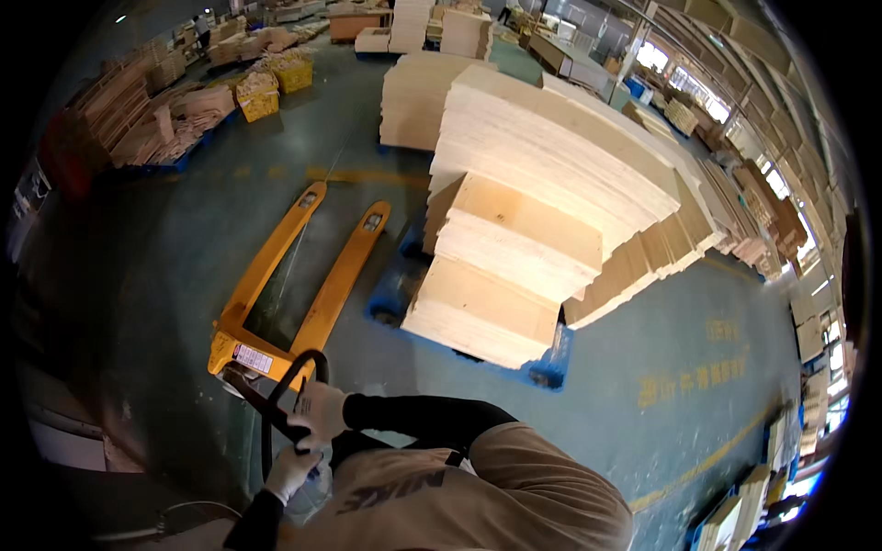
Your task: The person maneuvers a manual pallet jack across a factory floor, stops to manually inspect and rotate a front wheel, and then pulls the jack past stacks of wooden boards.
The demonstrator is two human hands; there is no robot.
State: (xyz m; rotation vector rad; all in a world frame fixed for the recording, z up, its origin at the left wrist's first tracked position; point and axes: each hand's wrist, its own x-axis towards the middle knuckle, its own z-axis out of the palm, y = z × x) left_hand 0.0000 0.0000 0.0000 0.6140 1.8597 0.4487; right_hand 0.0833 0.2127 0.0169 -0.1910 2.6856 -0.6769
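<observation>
I stand at a yellow pallet jack [323,303] whose two forks point away from me, with nothing on them. Its black loop handle [290,372] rises toward my body. My right hand [322,415], in a white glove, is closed at the near right side of the handle. Just below it my left hand [292,470], also gloved, is wrapped at the handle's near end. The two hands almost touch. To the right of the forks, stacked pale wooden boards [496,294] rest in stepped piles on a blue pallet [432,332].
Farther back is another board stack [413,96]. Yellow bins [258,96] of wood scraps and piled boards [197,106] stand at the far left. More board stacks [767,207] line the right side. Yellow lines [698,464] mark the green floor.
</observation>
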